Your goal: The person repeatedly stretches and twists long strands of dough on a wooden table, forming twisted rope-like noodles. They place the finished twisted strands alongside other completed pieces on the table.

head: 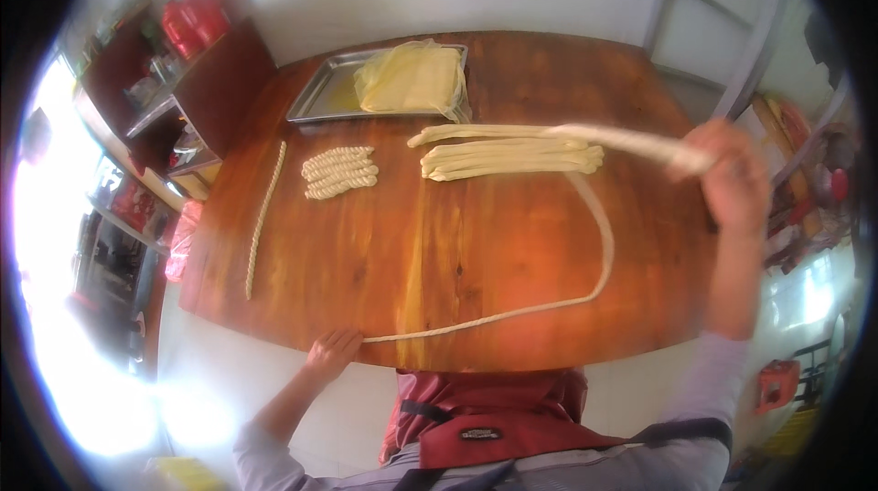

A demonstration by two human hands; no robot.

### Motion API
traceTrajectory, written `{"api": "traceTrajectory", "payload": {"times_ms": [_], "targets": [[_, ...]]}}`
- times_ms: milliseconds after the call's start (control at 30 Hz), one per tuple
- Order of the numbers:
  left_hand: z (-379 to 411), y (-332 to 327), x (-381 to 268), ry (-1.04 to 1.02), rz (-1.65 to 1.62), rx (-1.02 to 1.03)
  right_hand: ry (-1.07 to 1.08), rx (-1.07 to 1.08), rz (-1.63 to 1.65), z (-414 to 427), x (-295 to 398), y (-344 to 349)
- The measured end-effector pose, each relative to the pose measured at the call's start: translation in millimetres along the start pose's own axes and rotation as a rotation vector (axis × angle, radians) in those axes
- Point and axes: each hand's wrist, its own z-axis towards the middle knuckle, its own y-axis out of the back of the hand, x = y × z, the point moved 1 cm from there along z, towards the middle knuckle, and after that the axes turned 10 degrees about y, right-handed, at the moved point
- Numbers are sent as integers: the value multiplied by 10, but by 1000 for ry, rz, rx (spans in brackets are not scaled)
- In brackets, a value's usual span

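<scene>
A long dough rope (473, 324) curves across the wooden table, thin and lightly twisted at the left and thicker towards the right. My left hand (334, 354) rests on the table's near edge, its fingers over the rope's thin end and covering the tip. Raised above the right side of the table, my right hand (730, 175) grips the thick end, blurred by motion. Part of the rope hangs in the air over a bundle of untwisted dough strips (507, 160). Further left lie several short twisted dough pieces (339, 172) side by side, and one long twisted dough strand (266, 220).
At the back of the wooden table (535, 237) stands a metal tray (322, 90) with a dough slab (411, 79) under plastic film. A shelf unit (219, 86) holding red containers (195, 19) adjoins the left side. A grey metal frame (748, 45) rises behind the right corner.
</scene>
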Motion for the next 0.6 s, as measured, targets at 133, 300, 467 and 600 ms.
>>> {"api": "traceTrajectory", "payload": {"times_ms": [133,300,467,600], "targets": [[189,-25,-144,-46,-64,-64,-18,458,24,-416,-362,-1284],[672,-489,97,221,-51,-213,-149,750,-418,-2005,-1700,-1895],[1258,-804,646,913,-200,-268,-696,239,-709,-2209,-1795,-1702],[1373,-770,708,991,-49,-105,-732,224,-979,-2188,-1833,-1846]]}}
